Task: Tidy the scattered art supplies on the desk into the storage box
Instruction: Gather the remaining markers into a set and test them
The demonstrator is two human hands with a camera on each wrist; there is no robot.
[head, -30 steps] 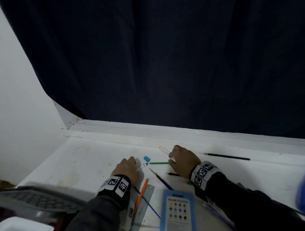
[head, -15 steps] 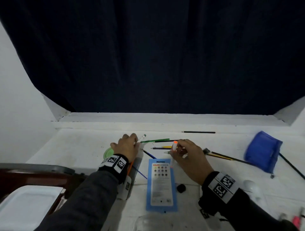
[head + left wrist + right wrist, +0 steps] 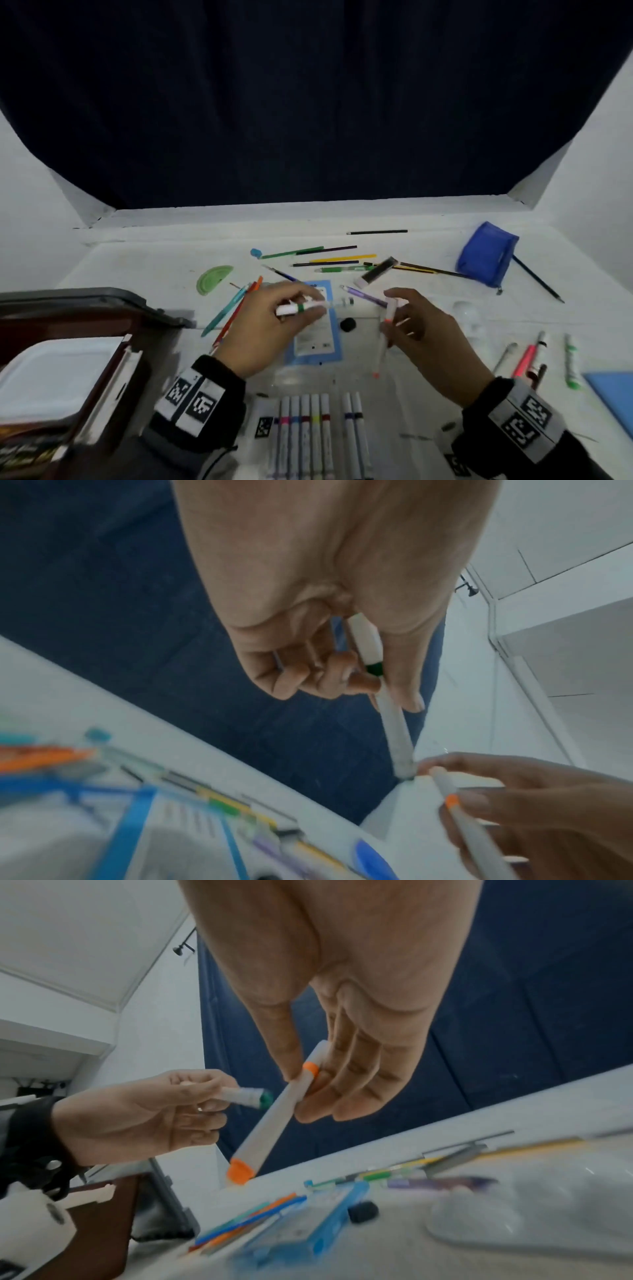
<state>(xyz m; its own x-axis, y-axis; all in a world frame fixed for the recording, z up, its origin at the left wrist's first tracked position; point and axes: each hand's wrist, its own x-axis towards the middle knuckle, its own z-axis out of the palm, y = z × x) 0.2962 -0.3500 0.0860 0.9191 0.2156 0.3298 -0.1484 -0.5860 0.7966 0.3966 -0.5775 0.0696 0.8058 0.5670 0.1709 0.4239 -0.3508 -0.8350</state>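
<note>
Head view now: both hands are up off the worktop, left hand pinching the green-banded marker, right hand pinching the orange-tipped marker, where before they were down among the pencils.

A white marker with a green band is showing beside a white marker with orange ends, while a blue fabric pouch and a green plastic protractor are lying on the white bench.
</note>
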